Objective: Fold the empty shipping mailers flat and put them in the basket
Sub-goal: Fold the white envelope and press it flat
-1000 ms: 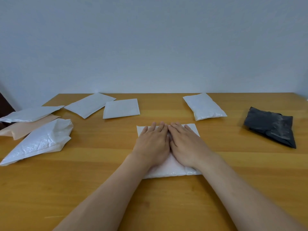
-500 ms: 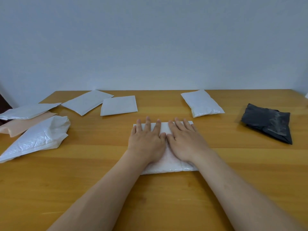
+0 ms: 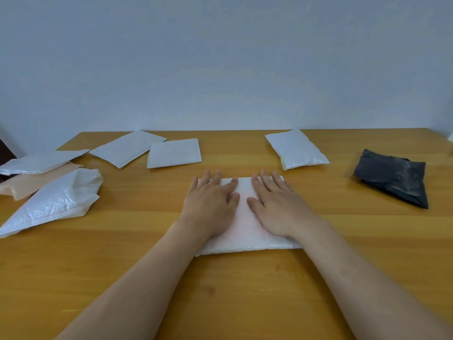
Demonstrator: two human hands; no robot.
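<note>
Wooden table (image 3: 122,278) | left hand (image 3: 210,204), right hand (image 3: 279,207) flat, fingers (image 3: 217,177) straight, pressing folded white mailer (image 3: 245,242)

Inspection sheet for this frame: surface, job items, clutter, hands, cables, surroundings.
Surface: wooden table.
Job's things: white mailer under both hands; puffy mailer behind it to the right; black mailer far right; square mailer and long mailer behind to the left; left pile of three more; basket not in view.
Clutter: nothing seen.
Hands: left hand and right hand flat, pressing the white mailer.
Cables: nothing seen.
Surroundings: plain wall behind the table.
</note>
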